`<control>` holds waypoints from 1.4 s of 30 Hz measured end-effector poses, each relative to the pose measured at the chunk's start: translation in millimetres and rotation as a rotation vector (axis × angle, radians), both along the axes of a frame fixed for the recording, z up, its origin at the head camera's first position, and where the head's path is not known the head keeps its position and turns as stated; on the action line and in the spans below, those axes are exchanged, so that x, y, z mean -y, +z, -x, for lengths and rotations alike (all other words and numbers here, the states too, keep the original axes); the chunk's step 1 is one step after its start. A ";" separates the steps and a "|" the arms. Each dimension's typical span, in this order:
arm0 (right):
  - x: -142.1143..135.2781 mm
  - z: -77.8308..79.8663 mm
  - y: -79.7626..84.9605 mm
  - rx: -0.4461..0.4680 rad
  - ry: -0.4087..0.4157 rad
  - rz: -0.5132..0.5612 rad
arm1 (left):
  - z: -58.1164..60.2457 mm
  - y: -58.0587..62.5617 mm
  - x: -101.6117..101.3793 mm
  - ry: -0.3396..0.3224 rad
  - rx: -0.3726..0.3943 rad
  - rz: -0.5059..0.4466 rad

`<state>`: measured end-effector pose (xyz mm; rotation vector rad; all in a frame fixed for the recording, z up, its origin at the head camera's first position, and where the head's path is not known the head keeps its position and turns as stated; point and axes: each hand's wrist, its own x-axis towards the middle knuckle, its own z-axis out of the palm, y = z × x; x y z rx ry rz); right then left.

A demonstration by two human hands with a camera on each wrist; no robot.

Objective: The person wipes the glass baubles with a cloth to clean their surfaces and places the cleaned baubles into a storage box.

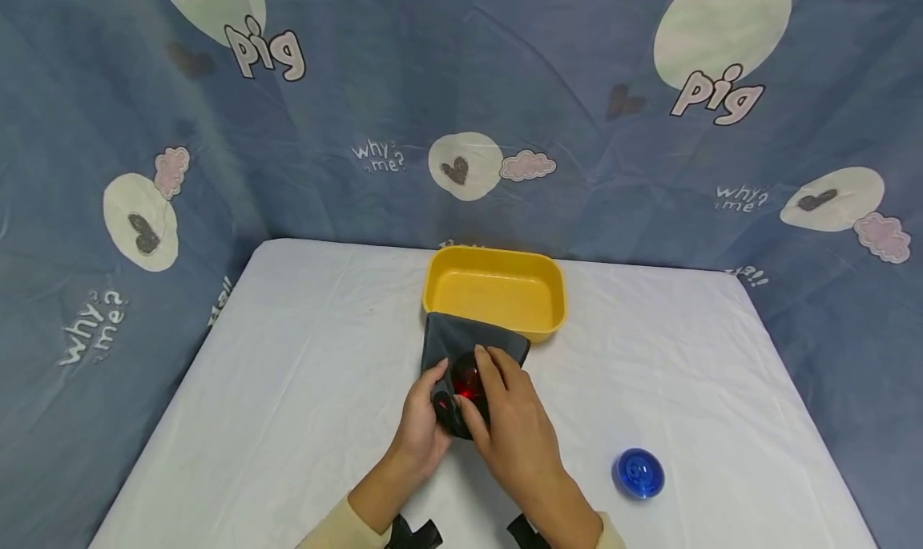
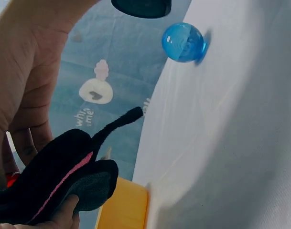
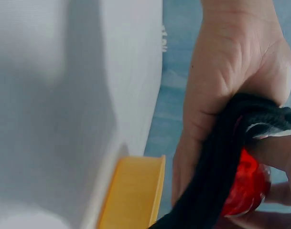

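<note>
My left hand (image 1: 424, 422) holds a folded dark grey cloth (image 1: 461, 334) with black edging, its thumb lying on the near left side. In the left wrist view a pink line runs along the fold of the cloth (image 2: 59, 183), and a short strap sticks out. My right hand (image 1: 517, 425) holds a shiny clear red ball (image 1: 467, 382) over the cloth. Seen in the right wrist view, the fingers of that hand surround the red ball (image 3: 245, 186), which touches the cloth beside the left palm. The fingers and cloth hide part of the ball.
A yellow rectangular tub (image 1: 497, 284) stands just beyond the cloth on the white-covered table (image 1: 324, 333). To the right lies a clear blue ball-shaped thing (image 1: 638, 474), ball-like with a small base in the left wrist view. Blue printed fabric (image 1: 404, 68) hangs behind the table.
</note>
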<state>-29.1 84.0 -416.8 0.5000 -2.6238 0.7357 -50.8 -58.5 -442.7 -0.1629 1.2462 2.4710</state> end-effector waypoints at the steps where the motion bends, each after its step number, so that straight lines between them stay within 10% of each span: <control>1: -0.2 0.3 -0.6 -0.017 0.009 -0.004 | -0.2 0.4 0.3 -0.002 0.002 -0.005; 31: -4.6 10.8 -8.5 -0.014 -0.069 -0.020 | -3.1 -1.3 -1.1 0.002 0.009 0.025; 42: -13.5 8.0 -8.4 -0.095 0.141 -0.057 | -4.7 -2.9 2.5 0.014 -0.017 0.005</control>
